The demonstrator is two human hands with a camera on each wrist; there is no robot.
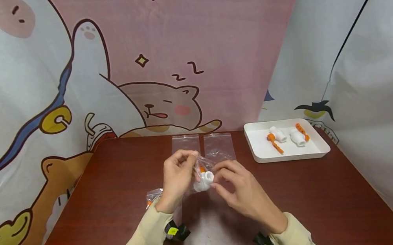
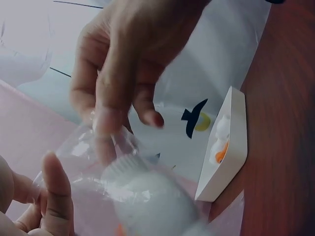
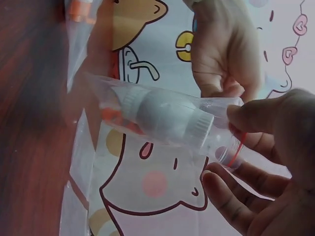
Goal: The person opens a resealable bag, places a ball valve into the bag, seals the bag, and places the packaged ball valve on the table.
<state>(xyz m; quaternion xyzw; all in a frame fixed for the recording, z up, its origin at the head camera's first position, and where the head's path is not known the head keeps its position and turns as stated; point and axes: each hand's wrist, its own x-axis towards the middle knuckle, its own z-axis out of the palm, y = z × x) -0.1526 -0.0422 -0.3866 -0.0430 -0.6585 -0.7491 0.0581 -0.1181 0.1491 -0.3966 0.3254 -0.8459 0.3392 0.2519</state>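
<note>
Clear bag (image 3: 170, 120) with a white fitting (image 1: 204, 181) and an orange piece (image 3: 118, 118) inside is held up over the table (image 1: 118, 193), its rim pinched by the left hand (image 1: 176, 175) and the right hand (image 1: 240, 189); a white tray (image 1: 288, 157) stands farther off, right.

Behind the fingers of the bare left hand (image 1: 175, 179), a plain pale-cream left sleeve (image 1: 140, 240) covers the forearm as far as the wrist, where a black left wrist strap (image 1: 183, 232) carries a bright yellow-green patch (image 1: 173, 231). Behind the fingers of the bare right hand (image 1: 243, 191), a matching right sleeve (image 1: 294, 233), softly creased, meets a black right wrist strap (image 1: 263, 242).
</note>
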